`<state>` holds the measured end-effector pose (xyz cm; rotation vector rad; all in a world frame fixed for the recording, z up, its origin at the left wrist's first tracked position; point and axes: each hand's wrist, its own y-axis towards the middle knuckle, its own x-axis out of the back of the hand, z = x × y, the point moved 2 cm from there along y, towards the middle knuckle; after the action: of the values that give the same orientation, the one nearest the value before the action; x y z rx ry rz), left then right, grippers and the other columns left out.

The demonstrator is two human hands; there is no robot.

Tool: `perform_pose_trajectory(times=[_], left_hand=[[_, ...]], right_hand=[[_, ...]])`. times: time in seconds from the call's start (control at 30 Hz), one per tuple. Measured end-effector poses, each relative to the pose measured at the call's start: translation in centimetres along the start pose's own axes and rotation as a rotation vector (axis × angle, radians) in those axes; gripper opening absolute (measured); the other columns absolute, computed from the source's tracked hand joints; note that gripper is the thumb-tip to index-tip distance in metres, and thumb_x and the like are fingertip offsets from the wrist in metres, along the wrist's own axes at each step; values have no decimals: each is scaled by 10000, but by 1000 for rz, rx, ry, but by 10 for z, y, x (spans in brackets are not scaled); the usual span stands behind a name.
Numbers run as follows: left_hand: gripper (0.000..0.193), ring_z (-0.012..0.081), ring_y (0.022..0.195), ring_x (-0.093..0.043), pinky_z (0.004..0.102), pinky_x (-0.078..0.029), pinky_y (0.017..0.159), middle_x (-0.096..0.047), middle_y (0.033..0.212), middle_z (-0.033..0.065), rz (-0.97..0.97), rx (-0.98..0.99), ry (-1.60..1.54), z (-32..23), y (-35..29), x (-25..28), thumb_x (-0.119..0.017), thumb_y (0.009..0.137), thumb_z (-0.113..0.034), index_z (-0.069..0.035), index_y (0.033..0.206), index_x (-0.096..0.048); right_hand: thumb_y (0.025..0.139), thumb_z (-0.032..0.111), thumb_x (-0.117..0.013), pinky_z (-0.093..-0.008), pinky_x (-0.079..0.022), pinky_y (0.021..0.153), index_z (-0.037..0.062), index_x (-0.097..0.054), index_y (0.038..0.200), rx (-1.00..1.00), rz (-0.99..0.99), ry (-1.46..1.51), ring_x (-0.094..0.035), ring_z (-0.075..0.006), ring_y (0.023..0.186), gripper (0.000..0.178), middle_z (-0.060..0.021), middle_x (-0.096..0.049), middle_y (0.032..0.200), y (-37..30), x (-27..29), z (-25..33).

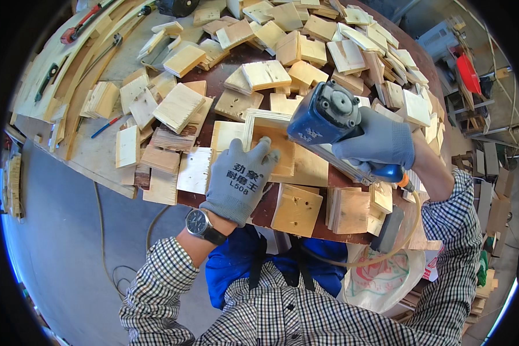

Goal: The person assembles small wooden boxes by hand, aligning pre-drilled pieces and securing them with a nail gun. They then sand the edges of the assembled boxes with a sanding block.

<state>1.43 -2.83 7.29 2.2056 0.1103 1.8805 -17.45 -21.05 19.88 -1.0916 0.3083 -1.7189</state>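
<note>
Both hands wear grey work gloves. My right hand [380, 141] is wrapped around the handle of a blue air nail gun [323, 118], whose head sits over the right part of a small wooden box [282, 150]. Whether the gun's nose touches the wood is hidden. At the box's near left side, my left hand [239, 179] grips its wall with bent fingers. A yellowish hose [408, 228] runs from an orange fitting at the gun's handle down past the table edge. Close to the left hand lies a pale wooden block [195, 170] with a jagged edge.
Loose wooden blocks [179, 106] are heaped over the dark red table, mostly at the far side. Several wood strips [92, 52], a red-handled tool [78, 32] and a red-blue pencil [106, 127] lie at the left. A white plastic bag [375, 282] hangs below the near edge.
</note>
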Motion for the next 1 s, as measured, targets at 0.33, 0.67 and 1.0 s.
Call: perform_pose_trajectory(times=[0.33, 0.67, 1.0], left_hand=[[636, 317, 886, -646, 436, -567, 733, -716, 1028, 104, -84, 38, -50, 5, 6, -3, -845, 814, -278, -68, 1362, -600], [850, 376, 1248, -606, 468, -541, 1000, -626, 1367, 196, -488, 77, -31, 0, -38, 44, -923, 798, -282, -12, 1489, -507], [915, 360, 1135, -669, 439, -557, 953, -699, 1232, 182, -465, 505, -288, -16, -51, -31, -969, 730, -383, 12, 1451, -568]], right_hand=[[850, 330, -769, -299, -558, 515, -4, -736, 972, 174, 7, 24, -658, -145, 557, 358, -70, -698, 725, -23, -20, 12], [823, 349, -776, -290, -615, 543, -25, -758, 929, 185, -37, -117, -713, -161, 591, 389, -113, -730, 749, -24, -21, 29], [853, 290, -841, -327, -571, 875, 28, -706, 1254, 96, 105, -141, -683, -154, 911, 497, -72, -761, 1027, -10, -25, 28]])
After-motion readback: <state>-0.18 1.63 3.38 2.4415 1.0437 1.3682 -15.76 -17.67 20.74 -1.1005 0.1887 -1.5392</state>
